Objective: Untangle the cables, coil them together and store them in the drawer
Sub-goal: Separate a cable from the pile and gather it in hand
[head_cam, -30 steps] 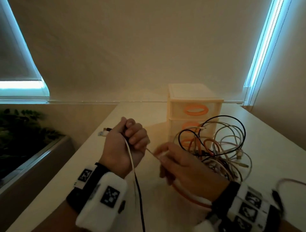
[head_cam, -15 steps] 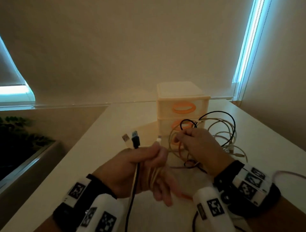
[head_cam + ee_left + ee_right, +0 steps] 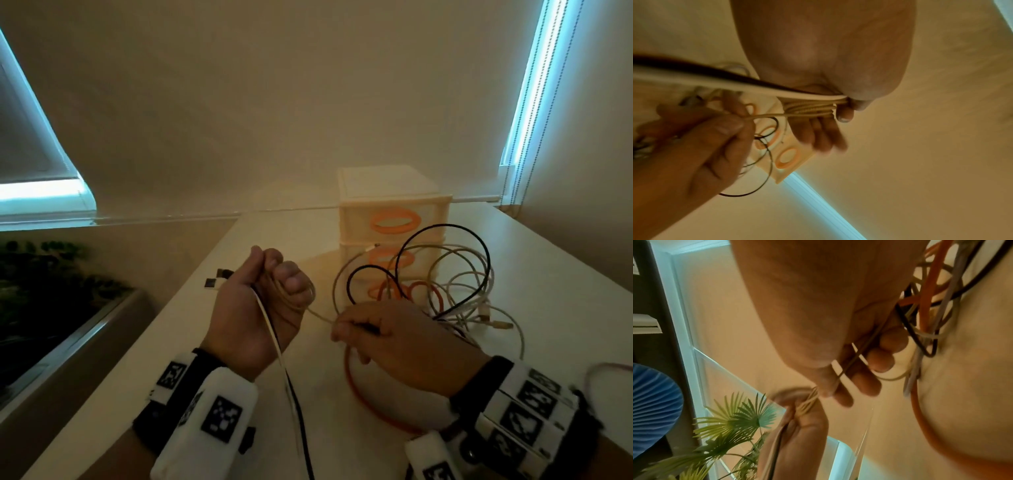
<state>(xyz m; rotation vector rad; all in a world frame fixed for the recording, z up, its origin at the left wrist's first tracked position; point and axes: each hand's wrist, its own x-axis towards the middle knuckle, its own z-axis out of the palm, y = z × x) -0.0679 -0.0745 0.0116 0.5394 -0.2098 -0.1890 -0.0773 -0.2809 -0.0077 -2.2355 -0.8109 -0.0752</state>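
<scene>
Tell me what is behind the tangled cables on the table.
Behind the tangled cables stands a small drawer unit. Its top drawer shows fully; cable loops cross the lower drawers, and the unit's base is hidden.

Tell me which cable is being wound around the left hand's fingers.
The thin beige cable, stretched taut from the left hand to the right hand. The black, white and orange cables aren't wrapped around those fingers.

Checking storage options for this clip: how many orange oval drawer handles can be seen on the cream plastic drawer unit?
3 on the cream plastic drawer unit: top orange oval handle clear, middle one crossed by cables, bottom one mostly hidden in the tangle. All drawers look closed.
</scene>
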